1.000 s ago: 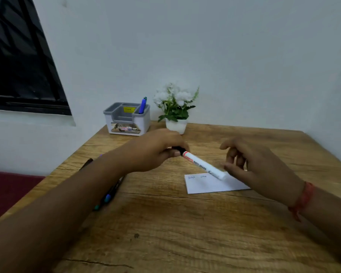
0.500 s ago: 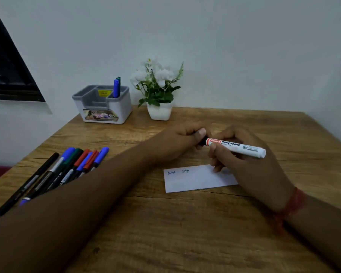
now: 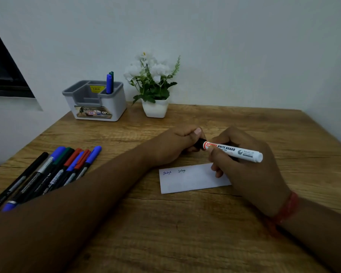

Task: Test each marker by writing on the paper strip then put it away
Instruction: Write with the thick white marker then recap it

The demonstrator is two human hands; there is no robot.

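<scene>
I am holding the white marker (image 3: 235, 151) in my right hand (image 3: 244, 164), fingers curled round it, above the paper strip (image 3: 189, 179) mid-table. My left hand (image 3: 177, 146) is pinching its black cap (image 3: 200, 143). I think pulling the cap off comes next, then writing.

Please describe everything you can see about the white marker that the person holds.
The whiteboard marker has a white barrel with black "WHITE BOARD" print, a red band and a black cap. It lies almost level above the paper strip without touching it. The right hand grips the barrel; the left hand grips the cap, which looks still on.
</scene>
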